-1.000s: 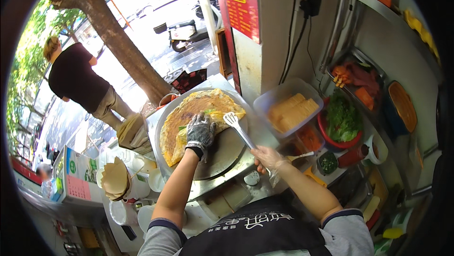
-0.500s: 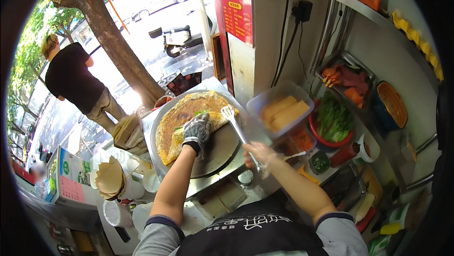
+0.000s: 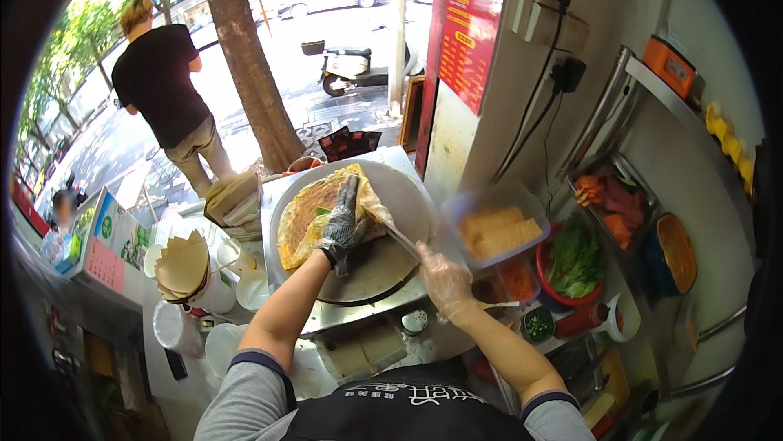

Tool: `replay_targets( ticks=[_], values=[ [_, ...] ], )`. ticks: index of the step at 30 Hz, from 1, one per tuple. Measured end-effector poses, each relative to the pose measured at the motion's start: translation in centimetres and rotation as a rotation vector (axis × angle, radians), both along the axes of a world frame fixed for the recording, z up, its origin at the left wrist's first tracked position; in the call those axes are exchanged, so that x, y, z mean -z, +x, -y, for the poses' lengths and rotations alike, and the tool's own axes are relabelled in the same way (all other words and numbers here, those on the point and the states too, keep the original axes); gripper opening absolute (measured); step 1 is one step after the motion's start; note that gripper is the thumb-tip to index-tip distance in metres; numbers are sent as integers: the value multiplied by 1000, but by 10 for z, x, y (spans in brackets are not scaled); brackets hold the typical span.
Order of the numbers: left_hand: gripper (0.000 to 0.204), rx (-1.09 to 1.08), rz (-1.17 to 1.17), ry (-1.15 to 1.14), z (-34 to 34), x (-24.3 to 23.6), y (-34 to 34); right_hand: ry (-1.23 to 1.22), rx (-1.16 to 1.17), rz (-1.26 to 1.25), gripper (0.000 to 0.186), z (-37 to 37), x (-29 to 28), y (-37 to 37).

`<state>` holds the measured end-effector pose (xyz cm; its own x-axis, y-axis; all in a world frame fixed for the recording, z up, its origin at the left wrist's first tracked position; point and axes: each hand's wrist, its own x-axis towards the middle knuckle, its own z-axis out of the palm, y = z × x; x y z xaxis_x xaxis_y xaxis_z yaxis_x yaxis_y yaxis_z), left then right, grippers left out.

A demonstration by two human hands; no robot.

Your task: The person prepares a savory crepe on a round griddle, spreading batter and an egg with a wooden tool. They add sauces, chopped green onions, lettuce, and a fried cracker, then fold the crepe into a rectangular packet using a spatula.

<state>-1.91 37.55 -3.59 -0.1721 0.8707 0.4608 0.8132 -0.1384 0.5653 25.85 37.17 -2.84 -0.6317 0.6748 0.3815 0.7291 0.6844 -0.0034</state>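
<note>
A browned, folded crepe (image 3: 314, 211) lies on the round griddle (image 3: 367, 278) in front of me. My left hand (image 3: 344, 217), in a dark glove under clear plastic, rests along the crepe with its fingers stretched out and pointing away. A scrap of green leaf shows beside it. My right hand (image 3: 447, 282), in a clear plastic glove, is closed round the handle of a metal spatula (image 3: 401, 239). The spatula's head is hidden at the crepe's right edge, where a flap of crepe stands raised against my left fingers.
Right of the griddle stand a clear tub of yellow rolled food (image 3: 502, 233), a red bowl of lettuce (image 3: 575, 257) and a tub of shredded orange food (image 3: 515, 282). A shaker (image 3: 414, 323) sits in front. Paper bags (image 3: 235, 200) and cups (image 3: 253, 288) are on the left.
The spatula has gone from lying over the crepe's right edge to reaching in at it, and that edge is lifted. My left fingers have straightened. The whole view has shifted.
</note>
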Motion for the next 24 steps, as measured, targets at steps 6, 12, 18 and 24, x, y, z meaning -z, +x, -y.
replay_targets(
  ticks=[6, 12, 18, 24],
  values=[
    [80, 132, -88, -148, 10, -15, -5, 138, -98, 68, 54, 4, -19, 11],
    [61, 166, -273, -293, 29, -23, -19, -736, -217, -427, 61, 10, -34, 58],
    [60, 315, -630, -280, 56, -26, -33, -1795, 81, -695, 46, 26, -17, 67],
    [49, 98, -424, -348, 39, -16, -6, -1809, 44, -753, 40, 25, -7, 38]
  ],
)
